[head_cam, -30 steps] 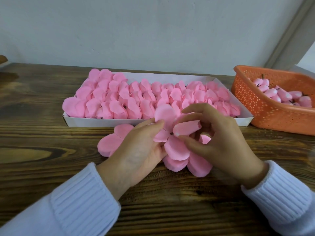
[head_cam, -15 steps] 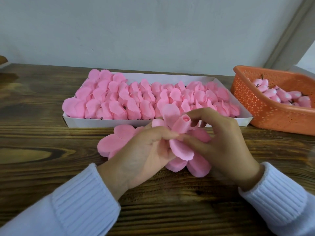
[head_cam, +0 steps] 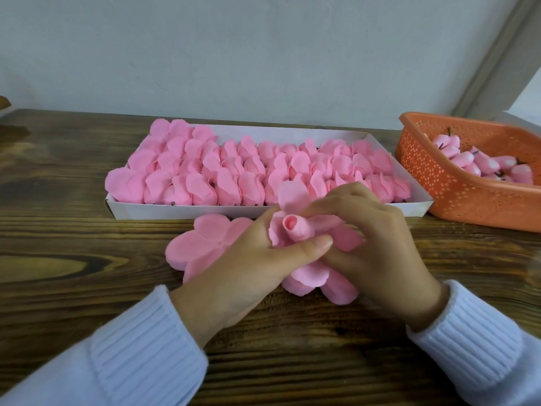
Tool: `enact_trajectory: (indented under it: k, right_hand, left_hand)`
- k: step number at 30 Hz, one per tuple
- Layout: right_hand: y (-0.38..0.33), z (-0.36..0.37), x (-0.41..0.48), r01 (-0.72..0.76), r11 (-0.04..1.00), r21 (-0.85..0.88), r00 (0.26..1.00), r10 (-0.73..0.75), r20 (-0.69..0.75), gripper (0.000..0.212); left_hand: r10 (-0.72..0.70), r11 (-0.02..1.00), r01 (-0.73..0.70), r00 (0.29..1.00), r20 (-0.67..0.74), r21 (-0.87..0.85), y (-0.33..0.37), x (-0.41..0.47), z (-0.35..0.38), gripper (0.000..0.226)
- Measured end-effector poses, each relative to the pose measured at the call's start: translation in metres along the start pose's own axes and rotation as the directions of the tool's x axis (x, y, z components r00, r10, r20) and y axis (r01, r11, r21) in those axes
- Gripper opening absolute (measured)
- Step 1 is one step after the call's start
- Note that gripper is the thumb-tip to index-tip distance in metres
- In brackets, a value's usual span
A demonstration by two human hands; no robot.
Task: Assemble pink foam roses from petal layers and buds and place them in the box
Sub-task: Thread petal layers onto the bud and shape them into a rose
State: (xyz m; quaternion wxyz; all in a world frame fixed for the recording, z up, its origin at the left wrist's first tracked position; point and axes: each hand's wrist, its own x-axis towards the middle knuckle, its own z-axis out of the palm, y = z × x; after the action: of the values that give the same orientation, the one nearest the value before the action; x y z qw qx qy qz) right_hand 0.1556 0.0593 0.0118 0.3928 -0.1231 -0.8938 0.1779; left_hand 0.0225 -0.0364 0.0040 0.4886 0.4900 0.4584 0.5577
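A pink foam bud (head_cam: 294, 227) sits in the middle of a petal layer (head_cam: 292, 194), held just in front of the box. My left hand (head_cam: 248, 268) grips the petal layer from the left, its thumb pressed under the bud. My right hand (head_cam: 377, 244) pinches the bud and petals from the right. Flat petal layers (head_cam: 202, 241) lie on the table under both hands, partly hidden. The white box (head_cam: 187, 210) behind holds several rows of finished pink roses (head_cam: 257, 171).
An orange perforated basket (head_cam: 456, 194) with several loose buds (head_cam: 483, 162) stands at the right. The wooden table (head_cam: 73, 259) runs to a grey wall at the back. White knit sleeves cover both wrists.
The bud has been pushed through the petal layer and turned so its tip faces me. Both hands closed in tighter around it, lifting the petals up around the bud.
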Motion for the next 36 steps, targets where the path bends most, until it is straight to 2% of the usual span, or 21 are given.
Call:
enact_trajectory:
  k: [2, 4, 6, 9, 11, 14, 16, 19, 21, 23, 25, 28, 31, 33, 36]
  right_hand:
    - [-0.001, 0.001, 0.001, 0.031, 1.0, -0.003, 1.0, -0.031, 0.004, 0.022]
    - [0.0, 0.002, 0.001, 0.076, 0.997, -0.029, 0.997, -0.075, 0.031, 0.025]
    - [0.002, 0.002, 0.001, 0.1, 0.994, -0.036, 0.993, -0.097, 0.073, 0.029]
    - [0.004, -0.002, 0.001, 0.012, 0.993, 0.118, 0.992, -0.026, 0.123, 0.034]
    - [0.004, -0.002, 0.001, -0.095, 0.953, 0.287, 0.99, 0.062, 0.123, 0.045]
    - [0.005, -0.002, 0.003, -0.222, 0.844, 0.488, 0.975, 0.192, 0.113, 0.057]
    - [0.007, -0.002, 0.004, -0.276, 0.79, 0.548, 0.961, 0.241, 0.137, 0.059]
    - [0.008, -0.003, 0.003, -0.327, 0.734, 0.595, 0.945, 0.258, 0.201, 0.065]
    - [0.008, -0.007, 0.004, -0.376, 0.683, 0.627, 0.924, 0.228, 0.307, 0.066]
    - [0.008, -0.011, 0.005, -0.412, 0.681, 0.606, 0.897, 0.185, 0.401, 0.065]
    - [0.008, -0.014, 0.006, -0.404, 0.727, 0.556, 0.889, 0.17, 0.424, 0.066]
    - [0.007, -0.013, 0.005, -0.353, 0.805, 0.477, 0.903, 0.159, 0.399, 0.067]
    - [0.004, -0.01, 0.004, -0.321, 0.833, 0.452, 0.926, 0.177, 0.333, 0.06]
    - [0.002, -0.009, 0.005, -0.323, 0.803, 0.502, 0.942, 0.221, 0.253, 0.054]
    - [0.001, -0.007, 0.005, -0.335, 0.737, 0.587, 0.942, 0.283, 0.182, 0.048]
  left_hand:
    - [0.01, 1.0, -0.01, 0.999, -0.034, 0.017, -0.002, 0.0, 0.0, 0.016]
    - [0.002, 1.0, -0.001, 0.994, -0.108, 0.008, -0.003, 0.0, 0.0, 0.034]
    - [-0.036, 0.999, 0.035, 0.988, -0.149, -0.009, -0.004, -0.001, 0.0, 0.04]
    - [-0.057, 0.998, 0.055, 0.986, -0.158, -0.017, -0.004, -0.001, -0.001, 0.02]
    - [-0.049, 0.999, 0.046, 0.986, -0.157, -0.028, -0.003, -0.001, -0.003, 0.019]
    - [-0.07, 0.998, 0.07, 0.988, -0.138, -0.005, -0.001, -0.001, -0.004, 0.058]
    - [-0.092, 0.996, 0.094, 0.99, -0.106, 0.007, 0.001, -0.002, -0.004, 0.076]
    - [-0.152, 0.987, 0.155, 0.985, -0.08, 0.033, 0.0, -0.002, -0.004, 0.103]
    - [-0.187, 0.981, 0.19, 0.98, -0.073, 0.034, 0.001, -0.002, -0.004, 0.11]
    - [-0.207, 0.975, 0.212, 0.975, -0.076, 0.06, 0.002, -0.002, -0.003, 0.108]
    - [-0.218, 0.971, 0.223, 0.973, -0.071, 0.087, 0.003, -0.002, -0.002, 0.108]
    - [-0.225, 0.968, 0.231, 0.972, -0.073, 0.097, 0.004, -0.003, -0.003, 0.111]
    - [-0.202, 0.979, 0.205, 0.97, -0.134, 0.006, 0.007, -0.001, -0.001, 0.109]
    - [-0.17, 0.981, 0.153, 0.973, -0.155, -0.116, 0.005, 0.001, 0.0, 0.096]
    - [-0.087, 0.988, 0.086, 0.996, -0.006, -0.131, 0.002, 0.001, -0.001, 0.059]
